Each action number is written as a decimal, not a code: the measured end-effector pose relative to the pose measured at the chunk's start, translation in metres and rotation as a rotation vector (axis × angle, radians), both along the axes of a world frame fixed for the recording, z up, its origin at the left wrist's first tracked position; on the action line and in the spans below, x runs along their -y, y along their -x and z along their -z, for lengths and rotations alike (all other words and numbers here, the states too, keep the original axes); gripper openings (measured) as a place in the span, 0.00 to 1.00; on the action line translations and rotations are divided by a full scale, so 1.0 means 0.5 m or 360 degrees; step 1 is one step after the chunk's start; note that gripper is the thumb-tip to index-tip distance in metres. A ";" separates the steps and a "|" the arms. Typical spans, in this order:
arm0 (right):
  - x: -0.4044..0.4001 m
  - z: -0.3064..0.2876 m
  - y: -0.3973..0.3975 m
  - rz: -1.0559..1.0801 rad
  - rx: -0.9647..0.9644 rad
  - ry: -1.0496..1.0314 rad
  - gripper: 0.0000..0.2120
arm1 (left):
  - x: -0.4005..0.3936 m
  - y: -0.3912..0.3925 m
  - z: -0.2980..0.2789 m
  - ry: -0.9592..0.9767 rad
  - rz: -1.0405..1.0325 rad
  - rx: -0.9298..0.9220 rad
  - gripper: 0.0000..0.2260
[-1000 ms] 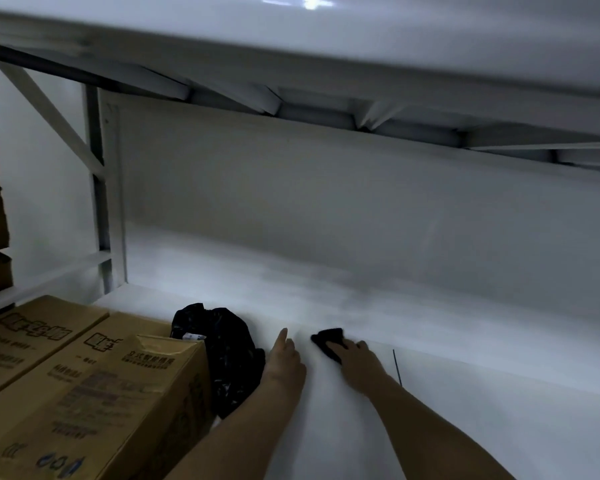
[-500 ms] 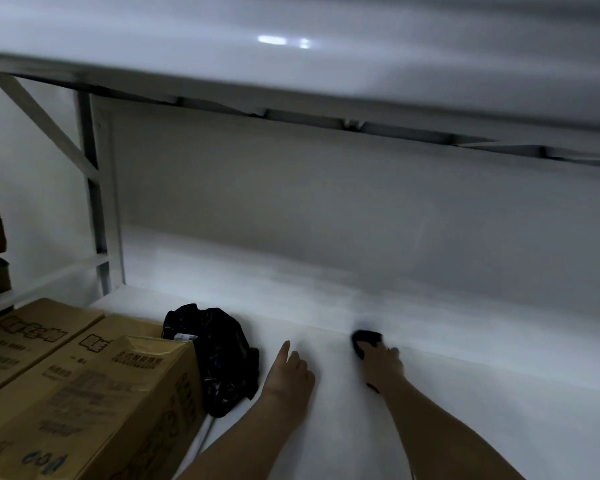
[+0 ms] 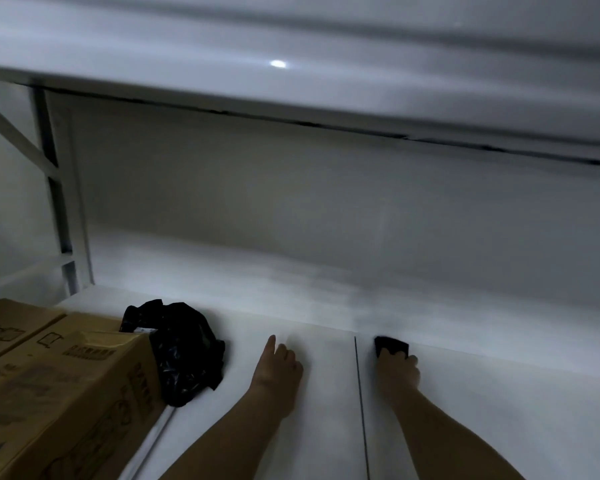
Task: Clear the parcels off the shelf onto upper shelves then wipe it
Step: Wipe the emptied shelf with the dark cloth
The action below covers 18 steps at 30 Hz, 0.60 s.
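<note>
Shelf [image 3: 465, 410]: we note the right hand [image 3: 397, 370], its grip pressing the black cloth [image 3: 390, 345], now right of the seam [image 3: 359, 393]; left hand [image 3: 278, 365] rests flat, holding nothing. Wiping advances.

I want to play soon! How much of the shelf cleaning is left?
The middle of the shelf looks bare. Right hand holds a dark cloth on it; left hand rests flat. Cardboard boxes and a black bag are not yet moved.
</note>
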State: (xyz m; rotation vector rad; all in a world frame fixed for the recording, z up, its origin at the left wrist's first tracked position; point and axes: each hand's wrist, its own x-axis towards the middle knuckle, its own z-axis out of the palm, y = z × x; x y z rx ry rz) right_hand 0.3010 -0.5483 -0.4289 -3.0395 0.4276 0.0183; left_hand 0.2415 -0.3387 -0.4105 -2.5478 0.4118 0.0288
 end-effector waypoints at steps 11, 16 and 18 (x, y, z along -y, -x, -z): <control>-0.089 0.017 0.016 -0.1023 0.0018 0.0066 0.28 | 0.061 0.036 -0.005 0.0026 -0.0148 -0.0022 0.28; 0.011 0.010 0.023 -0.0329 0.0003 0.0160 0.23 | 0.072 0.047 -0.008 0.0082 -0.0167 -0.0016 0.27; 0.014 0.008 0.028 -0.0190 -0.0072 0.0187 0.24 | 0.075 0.049 -0.011 0.0090 -0.0180 -0.0019 0.26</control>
